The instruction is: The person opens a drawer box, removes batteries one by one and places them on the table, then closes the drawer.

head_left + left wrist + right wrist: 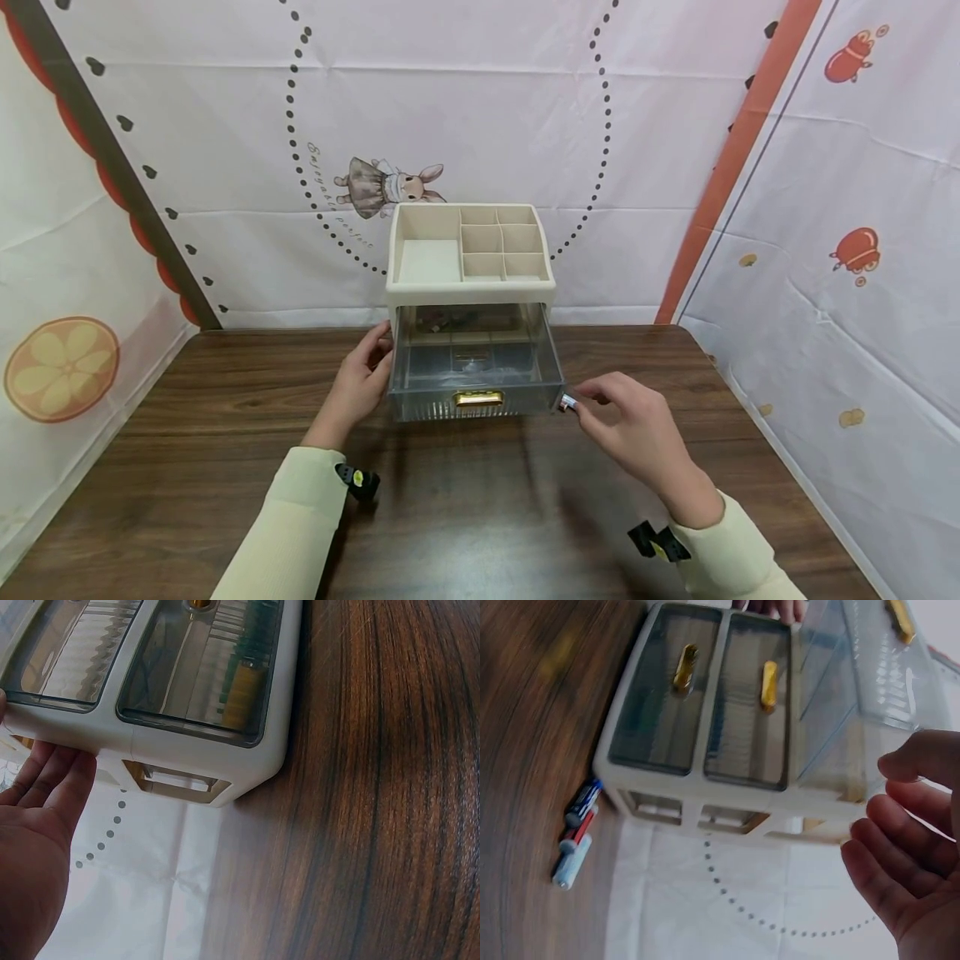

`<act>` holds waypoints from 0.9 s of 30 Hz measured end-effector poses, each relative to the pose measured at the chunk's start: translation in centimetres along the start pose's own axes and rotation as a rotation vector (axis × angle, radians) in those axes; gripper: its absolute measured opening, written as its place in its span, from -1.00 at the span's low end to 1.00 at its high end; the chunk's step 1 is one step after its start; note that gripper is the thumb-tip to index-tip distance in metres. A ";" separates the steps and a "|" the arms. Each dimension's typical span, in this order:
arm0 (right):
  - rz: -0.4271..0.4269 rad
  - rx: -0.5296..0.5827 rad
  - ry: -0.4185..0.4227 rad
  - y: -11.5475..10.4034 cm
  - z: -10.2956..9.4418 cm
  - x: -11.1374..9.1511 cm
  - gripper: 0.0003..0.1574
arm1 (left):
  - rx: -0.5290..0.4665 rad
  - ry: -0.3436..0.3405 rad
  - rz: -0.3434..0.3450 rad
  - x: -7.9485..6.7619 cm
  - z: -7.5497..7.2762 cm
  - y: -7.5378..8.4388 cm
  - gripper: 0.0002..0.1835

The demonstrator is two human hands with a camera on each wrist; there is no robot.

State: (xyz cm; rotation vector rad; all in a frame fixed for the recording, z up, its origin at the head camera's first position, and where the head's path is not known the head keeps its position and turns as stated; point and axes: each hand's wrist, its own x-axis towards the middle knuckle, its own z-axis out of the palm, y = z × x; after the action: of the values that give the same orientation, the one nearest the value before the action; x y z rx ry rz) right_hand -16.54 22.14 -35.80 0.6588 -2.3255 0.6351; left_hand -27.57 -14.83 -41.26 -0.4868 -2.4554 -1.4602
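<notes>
Pinching a cylinder [568,403]: right hand [630,425]; touching organizer [471,293], fingers extended: left hand [358,385] (batteries [578,831]: right-wrist view only).

Shows creased white cloth [465,125] at the far side, printed with dotted lines [290,113] and a rabbit [375,187]. Carries a fruit slice [62,368] at left, red motifs [857,250] at right. Has a brown wood-grained desk [247,408], glossy with light [465,542] near.

Cream box [470,293], gold handle [478,399], lots of brown woodgrain.
By the left hand [356,379] it's all cream; between the hands, a smoky-clear drawer [423,407]. Near the right hand [630,421]: blue battery [584,799], red battery [580,829], whitish battery [572,862]. Pale yellow-green sleeves [292,504] behind both, dark-streaked brown table [465,508] below, white backdrop [480,108] with dark dots beyond.
</notes>
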 end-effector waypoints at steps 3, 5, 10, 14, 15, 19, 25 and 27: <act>-0.053 0.027 0.062 -0.7 -0.3 0.0 -0.74 | -0.001 -0.002 -0.004 0.0 0.0 -0.2 -0.48; -0.091 0.052 0.110 -1.2 -0.4 0.0 -0.80 | -0.001 -0.005 -0.007 -0.1 0.0 -0.3 -0.48; -0.219 0.074 0.250 -2.2 -0.2 0.3 -0.78 | -0.006 0.002 0.009 0.0 0.0 -0.3 -0.48; -0.313 0.101 0.332 -3.1 0.2 0.7 -0.78 | -0.004 0.003 0.015 0.0 0.0 -0.2 -0.48; -0.335 0.109 0.349 -3.4 0.4 0.8 -0.79 | -0.004 0.002 0.017 0.0 0.0 -0.2 -0.48; -0.417 0.122 0.396 -4.6 1.0 1.2 -0.82 | -0.005 0.002 0.034 0.0 0.0 -0.2 -0.49; -0.525 0.119 0.430 -6.5 2.1 1.9 -0.83 | -0.003 0.002 0.041 0.0 0.0 -0.4 -0.49; -0.551 0.120 0.437 -7.0 2.5 2.1 -0.85 | -0.004 0.002 0.039 -0.1 0.0 -0.4 -0.49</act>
State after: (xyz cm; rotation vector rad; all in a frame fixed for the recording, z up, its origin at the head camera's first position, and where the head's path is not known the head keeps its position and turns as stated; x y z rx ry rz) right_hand -14.90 14.76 -34.18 1.0473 -1.6151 0.5867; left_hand -27.69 -14.98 -41.64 -0.5306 -2.4282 -1.4507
